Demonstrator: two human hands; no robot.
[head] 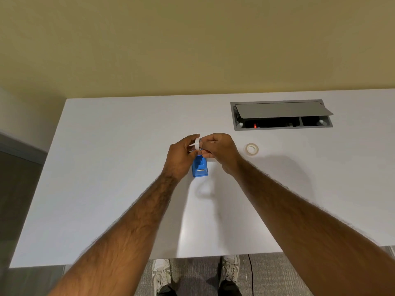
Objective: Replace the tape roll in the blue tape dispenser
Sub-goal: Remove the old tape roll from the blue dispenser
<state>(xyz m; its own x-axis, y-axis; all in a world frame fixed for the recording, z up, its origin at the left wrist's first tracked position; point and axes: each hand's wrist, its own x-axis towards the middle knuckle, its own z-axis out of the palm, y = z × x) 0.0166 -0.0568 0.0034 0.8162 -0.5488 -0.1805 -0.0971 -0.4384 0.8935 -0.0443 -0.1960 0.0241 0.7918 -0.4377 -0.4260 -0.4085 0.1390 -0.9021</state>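
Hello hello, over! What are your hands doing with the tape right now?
Both hands, left and right, pinching a white tape roll just above the blue dispenser. Second roll lying flat, right of them. Nothing in the way.

Bare, hairy forearms (136, 212) without sleeves, no rings or watch on either hand (181, 154); pale, scuffed lace-up sneakers (162, 274) below the desk edge

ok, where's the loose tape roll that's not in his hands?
Head view: the loose tape roll lies flat on the white desk, just right of the right hand, nearer than the open cable hatch.
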